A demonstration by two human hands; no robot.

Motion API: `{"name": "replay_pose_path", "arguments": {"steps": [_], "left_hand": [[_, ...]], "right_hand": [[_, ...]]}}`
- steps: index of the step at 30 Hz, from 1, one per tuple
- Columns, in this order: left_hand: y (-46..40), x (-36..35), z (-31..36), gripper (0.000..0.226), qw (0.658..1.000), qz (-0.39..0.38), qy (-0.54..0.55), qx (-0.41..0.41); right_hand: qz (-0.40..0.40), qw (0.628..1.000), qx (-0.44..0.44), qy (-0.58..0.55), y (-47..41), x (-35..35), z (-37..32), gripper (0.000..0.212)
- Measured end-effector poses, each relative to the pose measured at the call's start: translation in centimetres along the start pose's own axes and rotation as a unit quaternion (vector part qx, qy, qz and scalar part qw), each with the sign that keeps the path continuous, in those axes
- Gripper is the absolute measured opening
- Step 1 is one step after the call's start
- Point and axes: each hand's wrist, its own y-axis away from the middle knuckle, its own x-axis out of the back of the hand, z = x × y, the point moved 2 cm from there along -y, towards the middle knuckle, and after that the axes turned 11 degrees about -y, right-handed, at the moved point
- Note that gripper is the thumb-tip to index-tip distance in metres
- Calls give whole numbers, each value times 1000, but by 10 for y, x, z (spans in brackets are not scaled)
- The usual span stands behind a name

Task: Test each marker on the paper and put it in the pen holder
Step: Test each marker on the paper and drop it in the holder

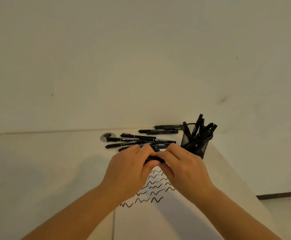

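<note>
Both hands meet over the middle of the table (46, 161). The left hand (129, 168) and the right hand (184, 168) each have their fingers (145, 150) curled round one black marker (154, 159), thumbs underneath, knuckles nearly touching. Only a short dark stretch of that marker shows between the two hands; its ends, and whether its cap is on, are hidden.

Just below the hands lies the paper (158, 219), with rows of black test squiggles (156, 186) partly covered by the wrists. The paper's left edge runs down to the bottom of the view, where it is cut off.

Just beyond the fingers lies a loose pile of markers (137, 141), overlapping so that they are hard to count; its near side is hidden by the hands. A small round grey disc (107, 136) sits at the pile's left end.

To the right, near the right hand, stands the black mesh pen holder (195, 144), upright, with several markers leaning in it. It stands close to the table's right edge, which slants away downward. The left half of the table offers open room. A plain wall (141, 58) rises behind the far edge.
</note>
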Motion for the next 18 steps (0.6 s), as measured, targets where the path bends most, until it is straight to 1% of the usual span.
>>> {"name": "replay_pose_path", "arguments": {"steps": [1,3,5,7,9,11,14,16,18], "left_hand": [[-10,6,2,43,1000,17,12,-12],[-32,16,3,44,996,52,73,-10],[-55,20,-1,41,988,81,131,8],[-79,16,-8,42,985,77,150,36],[-102,3,-20,45,990,36,116,67],[-122,-17,-38,34,993,-13,65,101],[-141,-52,-66,22,984,-109,11,141],[-146,-73,-79,20,973,-171,-26,150],[-150,-92,-88,21,964,-208,-52,154]], "right_hand": [[5,1000,-3,-3,-8,6,5,15],[11,999,-34,2,-23,20,18,13],[33,994,-105,-9,-37,35,34,14],[81,975,-196,-64,-48,49,55,14],[132,948,-260,-127,-53,59,78,13],[152,932,-287,-157,-54,65,95,17],[134,921,-318,-180,-52,63,116,24],[121,914,-338,-191,-49,56,128,25],[110,911,-346,-196,-45,48,137,26]]}}
